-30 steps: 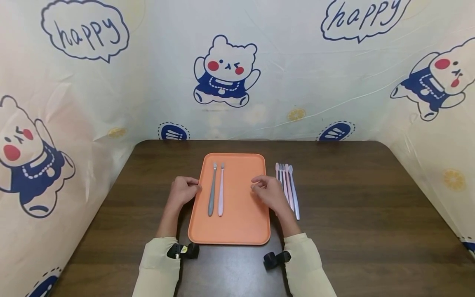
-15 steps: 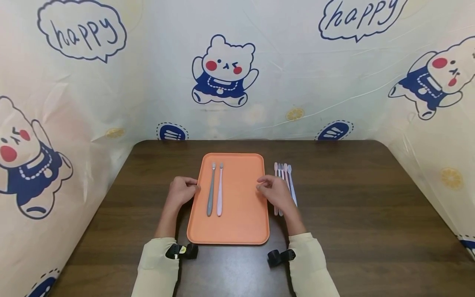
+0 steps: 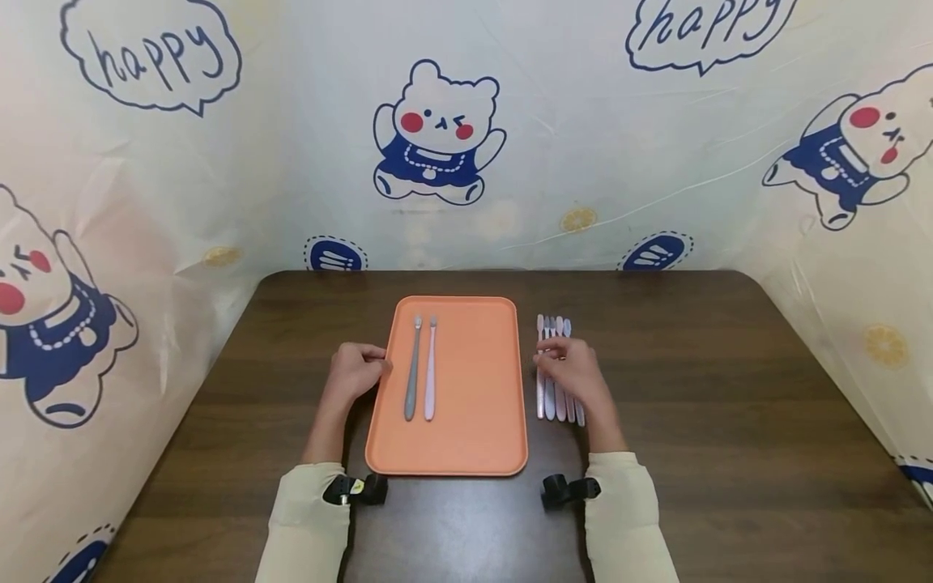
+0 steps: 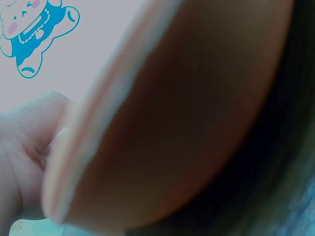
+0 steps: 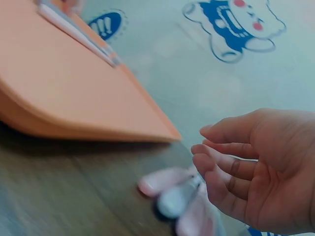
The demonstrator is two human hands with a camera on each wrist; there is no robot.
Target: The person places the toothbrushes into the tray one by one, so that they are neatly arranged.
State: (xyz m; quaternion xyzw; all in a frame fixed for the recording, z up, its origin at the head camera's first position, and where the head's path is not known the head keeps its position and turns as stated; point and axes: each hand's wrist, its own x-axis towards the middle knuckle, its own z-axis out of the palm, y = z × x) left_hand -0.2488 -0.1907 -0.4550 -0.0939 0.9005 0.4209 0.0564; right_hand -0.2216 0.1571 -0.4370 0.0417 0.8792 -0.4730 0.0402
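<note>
An orange tray (image 3: 474, 389) lies on the table, bearing a grey toothbrush (image 3: 412, 376) and a pale lilac toothbrush (image 3: 430, 376) side by side on its left half. My left hand (image 3: 354, 372) holds the tray's left rim; in the left wrist view the blurred tray underside covers part of that hand (image 4: 24, 157). Right of the tray, several pastel toothbrushes (image 3: 550, 405) lie in a row, heads away from me. Over them is my right hand (image 3: 572, 368), fingers loosely bent, a gap between thumb and fingers. The right wrist view shows this hand (image 5: 261, 172) just beyond the toothbrush handles (image 5: 177, 201).
The dark wooden table (image 3: 729, 405) extends to both sides. A printed plastic sheet (image 3: 539, 146) with cartoon bears rises behind it and at the sides. Black wrist cameras are strapped on both sleeves (image 3: 627, 510).
My right hand has moved right, from over the tray's right edge to over the row of toothbrushes. My left hand stays at the tray's left rim. The head view has shifted slightly.
</note>
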